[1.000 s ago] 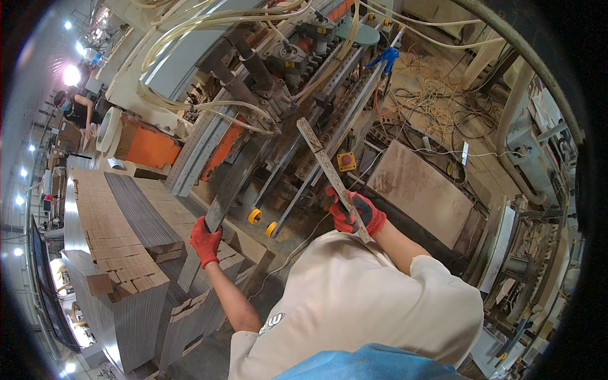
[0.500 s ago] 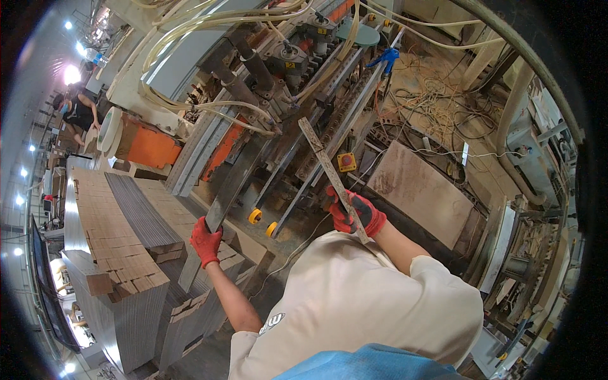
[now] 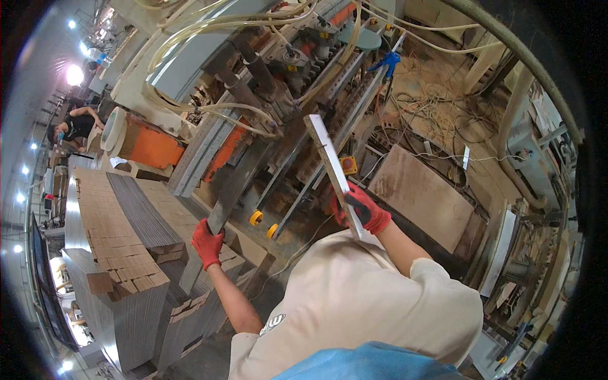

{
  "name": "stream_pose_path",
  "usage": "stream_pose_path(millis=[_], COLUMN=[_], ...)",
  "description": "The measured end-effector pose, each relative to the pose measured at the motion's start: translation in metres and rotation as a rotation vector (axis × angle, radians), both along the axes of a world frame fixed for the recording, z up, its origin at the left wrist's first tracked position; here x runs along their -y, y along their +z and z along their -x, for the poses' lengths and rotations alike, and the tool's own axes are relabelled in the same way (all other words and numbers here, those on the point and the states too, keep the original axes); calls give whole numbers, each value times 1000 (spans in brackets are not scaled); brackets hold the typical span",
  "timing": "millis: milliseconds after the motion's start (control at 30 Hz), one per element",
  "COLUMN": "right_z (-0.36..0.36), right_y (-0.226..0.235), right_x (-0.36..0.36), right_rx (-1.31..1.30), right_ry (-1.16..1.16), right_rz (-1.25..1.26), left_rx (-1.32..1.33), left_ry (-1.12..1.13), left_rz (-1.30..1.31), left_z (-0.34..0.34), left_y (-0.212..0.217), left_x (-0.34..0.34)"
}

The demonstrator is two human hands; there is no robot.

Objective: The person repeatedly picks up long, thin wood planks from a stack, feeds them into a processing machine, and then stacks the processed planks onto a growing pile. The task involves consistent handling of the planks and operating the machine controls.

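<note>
While the left hand [image 3: 208,243], in a red glove, is closed around the lower part of a long dark plank [image 3: 235,183], the plank itself slopes up and away toward the big woodworking machine [image 3: 297,69], its far end lying against the machine's feed side. The right hand [image 3: 362,209], gloved in red too, is clenched on the lower end of a second, paler plank [image 3: 330,166], which stands nearly on edge and tilts up and to the left, its upper end near the machine's rail. The two planks are well apart at the hands and draw closer together toward the machine (the fisheye bends every straight edge here, so the true angle between them is hard to judge).

Just below the dark plank two small yellow wheels [image 3: 256,218] sit on the machine's frame. Pale hoses [image 3: 209,25] loop over the top of the machine, and an orange housing [image 3: 151,147] stands at its left end. To the left of the left hand are stacks of cut boards [image 3: 120,234], piled in neat rows, brown on top and grey on their sides. To the right of the right hand a flat brown panel [image 3: 423,197] lies on the floor, with tangled cables [image 3: 437,101] beyond it. Far off at the upper left another person [image 3: 75,125] bends over something that is too small to make out.
</note>
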State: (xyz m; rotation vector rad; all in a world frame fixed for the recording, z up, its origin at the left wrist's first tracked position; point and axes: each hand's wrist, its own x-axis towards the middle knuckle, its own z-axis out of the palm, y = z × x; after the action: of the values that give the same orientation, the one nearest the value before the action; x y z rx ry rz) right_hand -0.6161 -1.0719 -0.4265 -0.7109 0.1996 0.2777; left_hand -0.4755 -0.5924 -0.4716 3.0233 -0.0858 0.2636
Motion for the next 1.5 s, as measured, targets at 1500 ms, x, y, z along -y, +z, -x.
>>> stream_pose_path(millis=[1500], right_z=[-110], right_y=[-55], right_x=[-75], right_rx=[98], right_ry=[199], right_rz=[79], left_rx=[498], left_ry=[1029], left_rz=[-456], left_z=[577], left_y=[25], left_x=[172])
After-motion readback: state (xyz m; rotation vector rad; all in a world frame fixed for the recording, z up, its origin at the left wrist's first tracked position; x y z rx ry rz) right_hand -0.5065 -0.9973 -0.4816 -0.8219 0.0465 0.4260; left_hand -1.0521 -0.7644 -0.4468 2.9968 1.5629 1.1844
